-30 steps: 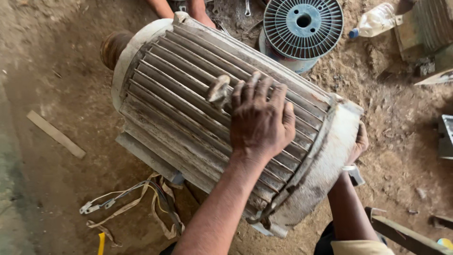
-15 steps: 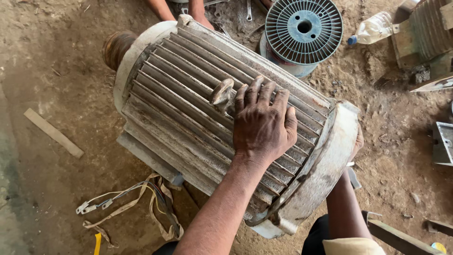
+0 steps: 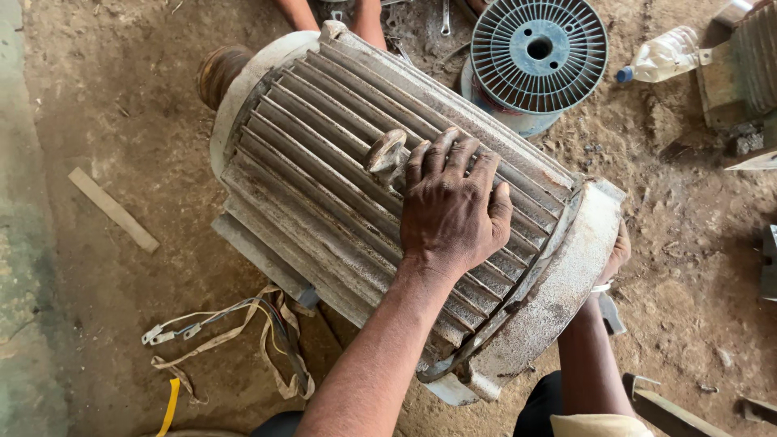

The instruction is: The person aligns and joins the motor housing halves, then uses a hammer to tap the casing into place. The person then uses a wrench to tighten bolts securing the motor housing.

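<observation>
A big, dirty electric motor (image 3: 324, 186) with a finned grey housing lies on its side on the dirt floor. My left hand (image 3: 449, 206) rests flat on top of the fins, fingers spread, fingertips next to the metal lifting eye (image 3: 387, 155). My right hand (image 3: 618, 249) reaches around the pale end cover (image 3: 558, 283) at the motor's near right end. It curls over the cover's rim, and most of its fingers are hidden behind it. A shaft stub (image 3: 220, 71) sticks out at the far left end.
Another person's limbs (image 3: 368, 20) show at the top edge. A blue-grey empty wire spool (image 3: 538, 53) and a plastic bottle (image 3: 664, 55) lie beyond the motor. Loose wires and cloth straps (image 3: 235, 332) trail at bottom left, a wooden strip (image 3: 113, 209) at left, and metal parts at right.
My left hand has stayed on the fins. My right hand has slipped a little further behind the end cover. The view has shifted slightly.
</observation>
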The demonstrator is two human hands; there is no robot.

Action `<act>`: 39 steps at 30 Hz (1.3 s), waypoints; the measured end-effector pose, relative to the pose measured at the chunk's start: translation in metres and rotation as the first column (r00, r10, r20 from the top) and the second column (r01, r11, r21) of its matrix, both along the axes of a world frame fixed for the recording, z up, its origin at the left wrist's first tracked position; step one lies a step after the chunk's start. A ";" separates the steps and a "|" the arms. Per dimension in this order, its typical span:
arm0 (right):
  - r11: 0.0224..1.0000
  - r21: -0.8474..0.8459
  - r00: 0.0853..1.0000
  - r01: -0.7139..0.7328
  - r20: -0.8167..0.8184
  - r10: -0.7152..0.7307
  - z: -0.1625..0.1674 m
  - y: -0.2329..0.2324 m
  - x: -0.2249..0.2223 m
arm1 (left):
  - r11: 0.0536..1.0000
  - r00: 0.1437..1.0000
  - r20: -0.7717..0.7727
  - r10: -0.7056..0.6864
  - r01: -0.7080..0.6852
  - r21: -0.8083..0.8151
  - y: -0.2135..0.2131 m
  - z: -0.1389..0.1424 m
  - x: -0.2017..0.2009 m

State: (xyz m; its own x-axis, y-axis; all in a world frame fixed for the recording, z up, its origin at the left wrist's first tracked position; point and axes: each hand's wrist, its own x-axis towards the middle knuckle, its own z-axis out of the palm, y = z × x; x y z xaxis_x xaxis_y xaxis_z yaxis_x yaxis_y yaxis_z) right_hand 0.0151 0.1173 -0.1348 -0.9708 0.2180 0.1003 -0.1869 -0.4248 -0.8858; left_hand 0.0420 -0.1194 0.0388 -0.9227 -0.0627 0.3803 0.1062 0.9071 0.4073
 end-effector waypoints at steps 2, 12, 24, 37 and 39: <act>1.000 -0.003 1.000 0.000 0.002 0.000 0.000 -0.001 -0.001 | 1.000 1.000 0.024 0.006 -0.006 -0.015 0.000 -0.002 0.000; 0.991 0.127 0.998 0.041 -0.053 -0.034 -0.005 0.005 0.005 | 0.999 1.000 0.021 0.017 -0.016 -0.043 -0.001 -0.001 -0.002; 0.979 0.195 0.996 0.054 -0.083 -0.039 -0.007 0.009 0.007 | 0.999 1.000 0.026 0.015 -0.014 -0.033 0.000 0.001 0.000; 0.995 0.075 0.996 0.067 -0.060 -0.063 -0.008 0.004 0.003 | 1.000 1.000 0.015 0.016 -0.015 -0.024 -0.001 0.000 -0.001; 0.991 0.112 0.994 0.072 -0.093 -0.062 -0.010 0.007 0.006 | 1.000 1.000 0.022 0.013 -0.012 -0.019 -0.001 -0.001 -0.001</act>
State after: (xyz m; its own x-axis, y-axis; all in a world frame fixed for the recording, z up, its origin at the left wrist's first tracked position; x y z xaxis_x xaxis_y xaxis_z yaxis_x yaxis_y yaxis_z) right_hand 0.0209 0.1239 -0.1446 -0.9405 0.2640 0.2137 -0.2916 -0.3048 -0.9067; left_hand 0.0408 -0.1200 0.0381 -0.9302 -0.0672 0.3609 0.0859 0.9159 0.3920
